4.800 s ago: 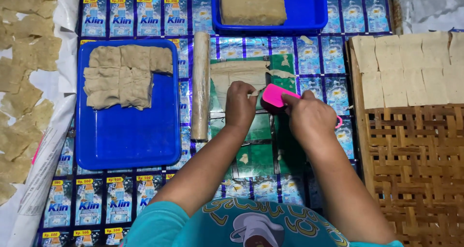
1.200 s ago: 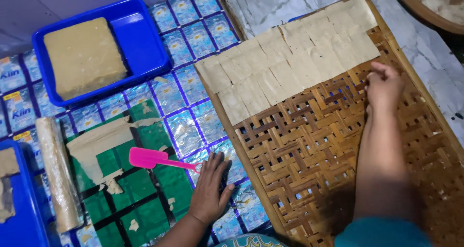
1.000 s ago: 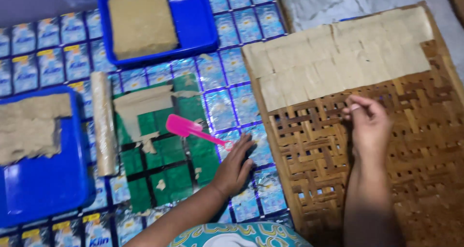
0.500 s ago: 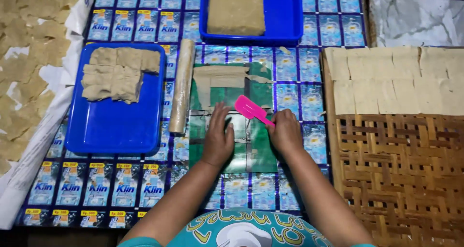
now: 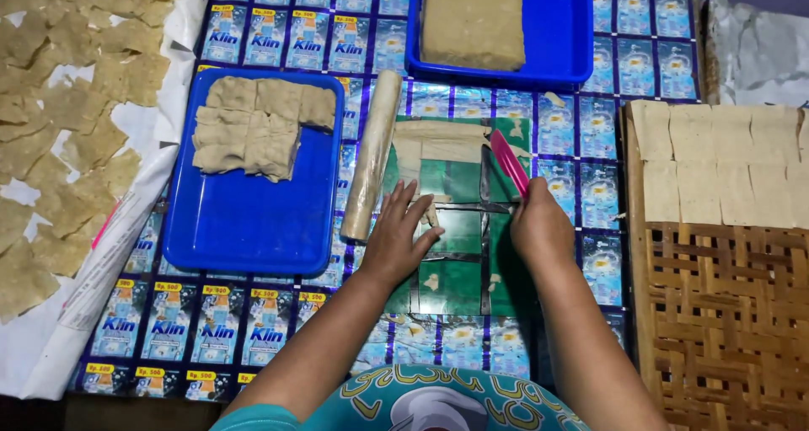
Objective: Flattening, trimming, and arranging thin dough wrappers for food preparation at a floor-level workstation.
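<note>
Since half a second back: both hands have moved up the green sheet toward the dough. The pink scraper (image 5: 508, 161), then lying slantwise between the hands, now stands on edge over the right side of the thin dough sheet (image 5: 438, 144), gripped at its lower end by the right hand (image 5: 539, 229). Left hand (image 5: 398, 241) has slid upward too; it lies flat, fingers spread, on the green work sheet (image 5: 459, 229), fingertips touching a scrap of dough just below the sheet of dough. Hands apart, the left holding nothing.

Rolling pin (image 5: 371, 157), pale, lies lengthwise just left of the green sheet, unmoved. Left blue tray (image 5: 253, 229) carries a heap of folded dough squares (image 5: 253, 128) in its upper part. Upper blue tray (image 5: 565, 35) holds a thick tan dough block (image 5: 472, 18).

Packaging: the floor cover is a mat of flattened sachets (image 5: 253, 330) joined edge to edge, each a small upright rectangle, blue and silver with a white word mark and a small yellow corner patch (those near the bottom left read clearest; those at right are glare-washed). A white sack (image 5: 118, 254) under drying dough pieces (image 5: 67, 102) lies far left. Woven bamboo rack (image 5: 725, 330) at right, cut squares (image 5: 725, 161) laid in rows across its upper end.
</note>
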